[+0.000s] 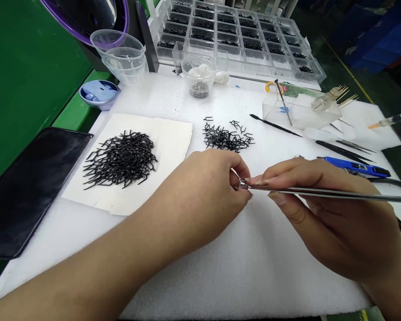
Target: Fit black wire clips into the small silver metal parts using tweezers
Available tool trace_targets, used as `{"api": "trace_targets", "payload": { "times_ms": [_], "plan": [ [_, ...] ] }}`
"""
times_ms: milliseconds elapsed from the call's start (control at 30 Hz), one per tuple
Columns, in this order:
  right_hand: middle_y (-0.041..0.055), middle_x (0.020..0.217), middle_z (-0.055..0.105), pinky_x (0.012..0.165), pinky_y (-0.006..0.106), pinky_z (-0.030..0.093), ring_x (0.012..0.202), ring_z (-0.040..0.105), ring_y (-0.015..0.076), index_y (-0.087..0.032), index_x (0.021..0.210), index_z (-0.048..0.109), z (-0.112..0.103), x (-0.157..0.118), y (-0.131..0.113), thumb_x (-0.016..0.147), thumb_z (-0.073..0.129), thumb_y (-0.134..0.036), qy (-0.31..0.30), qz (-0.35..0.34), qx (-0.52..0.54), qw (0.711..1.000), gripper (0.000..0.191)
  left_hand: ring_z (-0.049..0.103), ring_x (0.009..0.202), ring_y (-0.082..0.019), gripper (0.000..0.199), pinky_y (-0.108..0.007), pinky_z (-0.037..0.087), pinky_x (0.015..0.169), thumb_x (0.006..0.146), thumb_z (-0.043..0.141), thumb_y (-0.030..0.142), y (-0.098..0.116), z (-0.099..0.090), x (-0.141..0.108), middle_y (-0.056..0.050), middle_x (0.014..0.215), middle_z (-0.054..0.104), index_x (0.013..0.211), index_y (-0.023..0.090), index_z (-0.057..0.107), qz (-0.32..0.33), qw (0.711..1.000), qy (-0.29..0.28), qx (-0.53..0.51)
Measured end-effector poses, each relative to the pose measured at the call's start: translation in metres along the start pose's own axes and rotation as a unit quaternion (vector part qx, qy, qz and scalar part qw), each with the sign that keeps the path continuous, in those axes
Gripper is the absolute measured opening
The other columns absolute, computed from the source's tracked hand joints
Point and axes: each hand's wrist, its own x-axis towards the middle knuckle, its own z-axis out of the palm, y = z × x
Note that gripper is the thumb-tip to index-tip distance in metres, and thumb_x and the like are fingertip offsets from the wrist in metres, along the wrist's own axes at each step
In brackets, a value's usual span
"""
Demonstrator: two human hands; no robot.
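Note:
My left hand (pixel 207 196) is closed, its thumb and forefinger pinching a small shiny metal cylinder (pixel 243 184). From the right, my right hand (pixel 324 214) grips metal tweezers (pixel 321 192) between thumb and fingers. The tips of the tweezers meet the cylinder at my left fingertips; whether they hold anything there is too small to tell. Just beyond my left hand lies a loose scatter of small bent black pieces (pixel 227 137). A larger heap of similar black pieces (pixel 123 157) rests on a cream paper sheet (pixel 177 133) to the left.
A dark tablet (pixel 30 187) lies at the left edge. Clear plastic cups (pixel 123 58) and a clear tub (pixel 199 76) stand behind. A compartment tray (pixel 234 67) spans the back. At right are a blue tool (pixel 354 166), black tweezers (pixel 344 150) and a clear box (pixel 297 111).

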Motion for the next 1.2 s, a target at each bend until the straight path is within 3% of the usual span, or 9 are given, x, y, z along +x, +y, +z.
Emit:
{"api": "trace_targets", "payload": {
  "times_ms": [267, 500, 1200],
  "plan": [
    [0.0027, 0.104, 0.076, 0.088, 0.028, 0.059, 0.099, 0.073, 0.0168, -0.022, 0.106, 0.064, -0.005, 0.001, 0.0, 0.091, 0.06, -0.005, -0.043, 0.004, -0.016, 0.999, 0.023, 0.065, 0.055, -0.01, 0.006, -0.02, 0.044, 0.042, 0.079, 0.069, 0.031, -0.001, 0.001, 0.002, 0.012, 0.066, 0.072, 0.082, 0.032, 0.074, 0.011, 1.0, -0.009, 0.015],
    [0.0057, 0.11, 0.076, 0.084, 0.02, 0.058, 0.102, 0.073, 0.0137, -0.02, 0.104, 0.062, -0.011, 0.005, -0.002, 0.091, 0.053, -0.003, -0.098, -0.062, -0.065, 0.991, 0.024, 0.064, 0.055, -0.009, 0.01, -0.02, 0.043, 0.043, 0.078, 0.069, 0.031, 0.0, 0.001, 0.003, 0.012, 0.068, 0.074, 0.083, 0.033, 0.077, 0.019, 0.999, -0.008, 0.041],
    [0.0059, 0.105, 0.075, 0.081, 0.024, 0.056, 0.096, 0.072, 0.0149, -0.019, 0.102, 0.062, -0.009, 0.005, -0.002, 0.09, 0.056, -0.003, -0.074, -0.044, -0.059, 0.995, 0.021, 0.063, 0.059, -0.012, 0.01, -0.023, 0.043, 0.047, 0.078, 0.067, 0.031, 0.004, 0.0, 0.001, 0.009, 0.071, 0.073, 0.082, 0.031, 0.077, 0.012, 0.998, -0.012, 0.054]
  ]
}}
